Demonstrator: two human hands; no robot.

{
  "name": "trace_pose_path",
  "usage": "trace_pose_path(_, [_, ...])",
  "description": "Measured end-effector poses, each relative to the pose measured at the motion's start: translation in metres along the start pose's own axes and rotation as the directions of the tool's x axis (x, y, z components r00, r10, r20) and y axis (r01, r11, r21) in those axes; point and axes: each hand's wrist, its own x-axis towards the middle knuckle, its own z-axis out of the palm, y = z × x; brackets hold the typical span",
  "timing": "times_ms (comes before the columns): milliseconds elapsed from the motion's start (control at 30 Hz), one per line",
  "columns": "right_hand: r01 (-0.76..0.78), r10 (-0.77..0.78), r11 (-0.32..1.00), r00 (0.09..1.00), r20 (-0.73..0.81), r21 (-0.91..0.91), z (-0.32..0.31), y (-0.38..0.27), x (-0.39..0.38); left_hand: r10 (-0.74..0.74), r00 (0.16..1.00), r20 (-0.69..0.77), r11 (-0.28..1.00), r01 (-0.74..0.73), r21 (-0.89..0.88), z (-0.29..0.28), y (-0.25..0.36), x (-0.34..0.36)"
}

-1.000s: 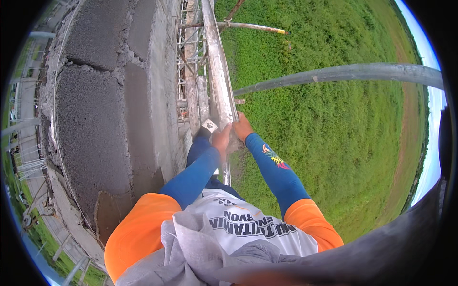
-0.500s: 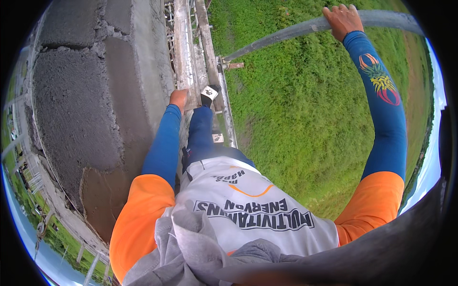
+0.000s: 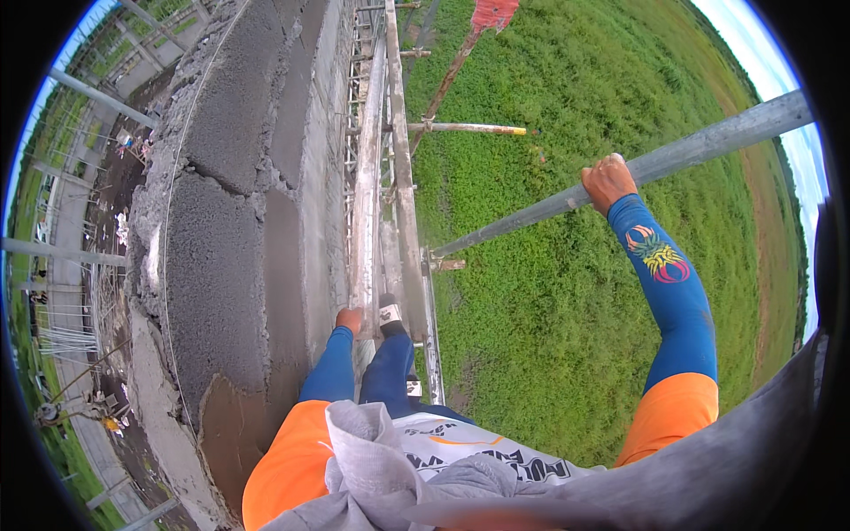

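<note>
My right hand (image 3: 609, 182), arm stretched outward in a blue sleeve, is wrapped round a grey metal pipe (image 3: 699, 146). The pipe slants across above the greenery. Low on the other side, my left hand (image 3: 351, 319) is closed at the near end of a long, worn plank (image 3: 367, 221); its fingertips are hidden. Close beside that hand, my foot (image 3: 390, 315) in a dark shoe with a pale patch stands on the narrow walkway. Along the left runs a concrete wall top with rough grey mortar (image 3: 217, 265) and a smoother, wetter brown patch (image 3: 237, 425).
A thin string line (image 3: 166, 265) runs along the wall's outer edge. Scaffold bars stick out ahead, one with a yellow tip (image 3: 513, 131) and one with a red end (image 3: 492, 14). Dense green plants (image 3: 549, 301) lie far below on the right; building frames and pipes (image 3: 66, 252) stand at left.
The view has tilted up, showing more of the walkway, scaffold and ground at left. My right hand stays on the pipe, and my left hand stays by the plank's end.
</note>
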Motion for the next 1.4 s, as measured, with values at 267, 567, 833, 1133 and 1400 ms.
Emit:
trace_pose_path(267, [0.083,-0.082,0.99,0.997,-0.015,0.111,0.007,0.0,-0.002,-0.052,0.999,-0.006,0.999,0.052,0.004,-0.001,-0.037,0.006])
trace_pose_path(567, [0.045,-0.046,0.99,0.999,0.01,0.135,0.001,0.003,0.012,-0.122,0.992,0.027,0.991,0.12,0.063,-0.018,-0.027,-0.002])
trace_pose_path(833, [0.045,-0.049,0.985,0.999,0.017,0.167,0.003,0.001,0.012,-0.11,0.994,0.016,0.993,0.11,-0.031,-0.027,-0.015,-0.012])
trace_pose_path(1133, [0.066,-0.065,0.984,0.998,-0.01,0.168,0.008,0.002,0.016,-0.195,0.978,0.067,0.981,0.195,0.008,-0.034,-0.014,-0.006])
trace_pose_path(1400, [0.081,-0.079,0.977,0.997,-0.014,0.196,0.003,0.001,0.016,-0.165,0.985,0.049,0.982,0.169,-0.088,-0.023,-0.003,-0.017])
